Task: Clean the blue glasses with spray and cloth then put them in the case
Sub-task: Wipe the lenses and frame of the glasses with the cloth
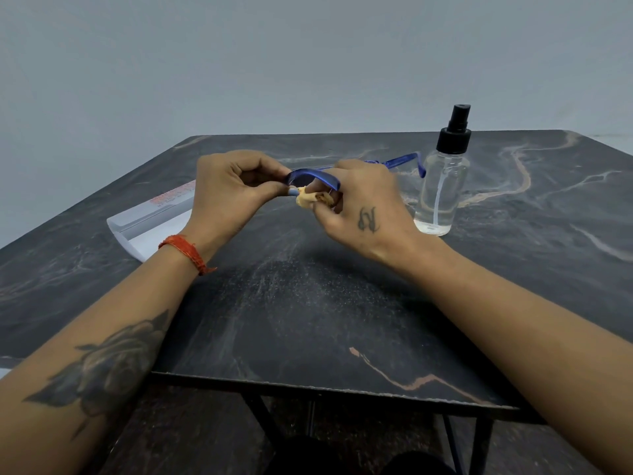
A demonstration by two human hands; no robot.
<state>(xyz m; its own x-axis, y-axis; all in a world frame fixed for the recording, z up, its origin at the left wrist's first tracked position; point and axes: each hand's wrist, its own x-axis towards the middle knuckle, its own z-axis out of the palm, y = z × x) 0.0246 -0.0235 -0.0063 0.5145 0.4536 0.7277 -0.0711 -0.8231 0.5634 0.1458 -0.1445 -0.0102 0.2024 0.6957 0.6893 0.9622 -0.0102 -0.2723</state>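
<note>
The blue glasses [317, 178] hang above the middle of the dark marble table [308, 303]. My left hand [233, 190] pinches the frame at its left end. My right hand [363, 204] pinches a small yellowish cloth [313, 199] against the lens just below the frame. One blue temple arm [406, 161] sticks out to the right behind my right hand. A clear spray bottle [445, 176] with a black pump top stands upright just right of that hand. The white glasses case [150, 224] lies open on the table to the left, partly hidden by my left wrist.
The table's front edge [325, 389] lies near me, with black metal legs below. A plain grey wall stands behind the table. Fine droplets speckle the tabletop between my forearms.
</note>
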